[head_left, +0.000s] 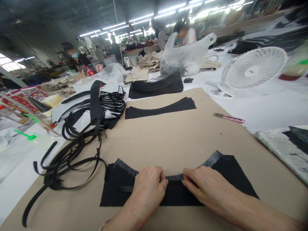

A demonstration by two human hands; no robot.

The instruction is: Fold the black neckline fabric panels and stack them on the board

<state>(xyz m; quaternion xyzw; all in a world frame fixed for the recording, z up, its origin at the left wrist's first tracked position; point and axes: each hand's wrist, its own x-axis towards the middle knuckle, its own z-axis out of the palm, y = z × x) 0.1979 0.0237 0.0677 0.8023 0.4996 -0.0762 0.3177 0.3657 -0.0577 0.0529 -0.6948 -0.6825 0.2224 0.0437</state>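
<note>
A curved black fabric piece with a grey inner edge lies on the tan board in front of me. My left hand and my right hand rest on its middle, fingertips pinching the grey curved edge close together. Both hands are closed on that edge. A narrow black strip lies along the piece under my left hand.
A tangle of black straps lies left. A second curved black piece and a stack of them lie farther back. A pink cutter, white fan and plastic bag stand right. People work at the far tables.
</note>
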